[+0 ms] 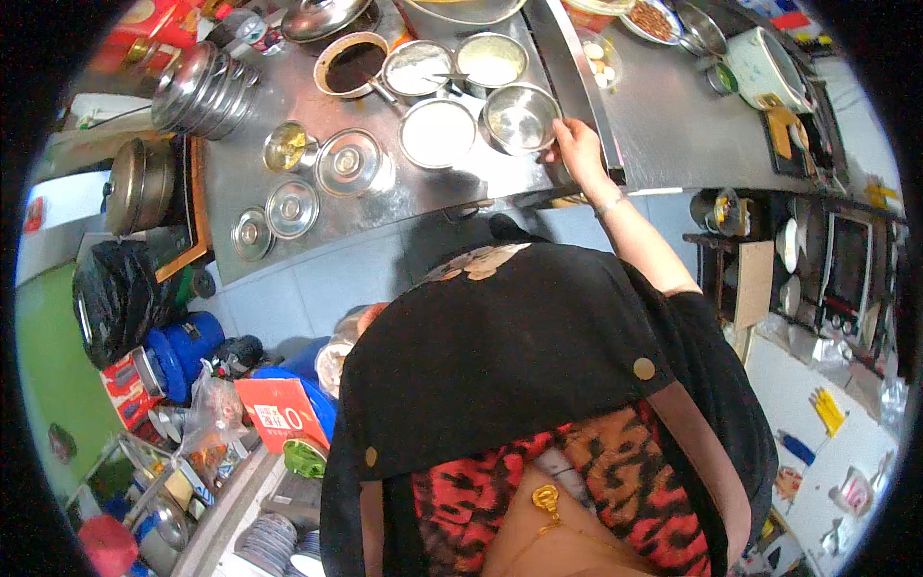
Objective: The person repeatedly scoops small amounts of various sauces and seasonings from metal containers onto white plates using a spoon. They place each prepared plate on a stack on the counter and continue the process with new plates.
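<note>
My right hand (pixel 579 149) grips the rim of an empty-looking stainless steel bowl (pixel 520 121) on the steel counter. Next to that bowl stand a bowl of white contents (pixel 437 134), another bowl with white powder (pixel 418 68), and a bowl with pale contents (pixel 492 60). A utensil handle lies across two of the rims. My left hand (pixel 372 316), low at my side, is mostly hidden behind the black apron (pixel 490 324). It appears to hold a clear container (pixel 333 364), whose contents I cannot make out.
Left on the counter are steel lids (pixel 349 163), a small pot with yellow contents (pixel 286 146) and a pan of dark liquid (pixel 353 66). A raised metal strip (pixel 588 86) divides the counter. Eggs (pixel 597 65) and a white pot (pixel 768 70) stand beyond it. Blue buckets (pixel 184 353) crowd the floor.
</note>
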A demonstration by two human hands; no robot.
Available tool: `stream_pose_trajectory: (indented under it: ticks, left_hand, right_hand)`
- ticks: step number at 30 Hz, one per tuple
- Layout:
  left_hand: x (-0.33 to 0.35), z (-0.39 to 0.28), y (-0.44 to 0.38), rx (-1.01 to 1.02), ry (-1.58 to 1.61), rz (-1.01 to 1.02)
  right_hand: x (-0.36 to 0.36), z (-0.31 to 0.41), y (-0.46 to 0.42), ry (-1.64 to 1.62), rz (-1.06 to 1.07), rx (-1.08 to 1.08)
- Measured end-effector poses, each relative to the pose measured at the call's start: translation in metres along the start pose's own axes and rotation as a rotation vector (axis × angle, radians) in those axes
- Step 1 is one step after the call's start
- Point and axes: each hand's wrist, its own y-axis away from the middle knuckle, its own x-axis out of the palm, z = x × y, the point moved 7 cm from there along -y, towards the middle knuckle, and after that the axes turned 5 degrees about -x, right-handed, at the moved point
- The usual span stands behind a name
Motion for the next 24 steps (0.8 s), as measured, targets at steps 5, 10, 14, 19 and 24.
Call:
stream_pose_trajectory:
  ticks: [5, 10, 14, 19, 24]
  left_hand:
    - [-0.016, -0.003, 0.006, -0.003, -0.033, -0.053]
    - [-0.046, 0.005, 0.015, -0.045, -0.069, -0.130]
    - [-0.070, 0.023, 0.021, -0.086, -0.092, -0.171]
    - [-0.079, 0.045, 0.005, -0.126, -0.198, -0.128]
    - [-0.049, 0.038, -0.007, -0.058, -0.574, -0.104]
  right_hand:
    - [-0.016, 0.023, 0.040, 0.413, -0.054, -0.322]
    - [0.000, -0.032, 0.078, 0.020, 0.328, 0.078]
    - [0.018, 0.004, 0.102, 0.221, 0.840, -0.166]
    - [0.005, -0.026, 0.084, 0.341, 0.959, -0.179]
    - [0.021, 0.007, 0.094, 0.098, 0.792, 0.142]
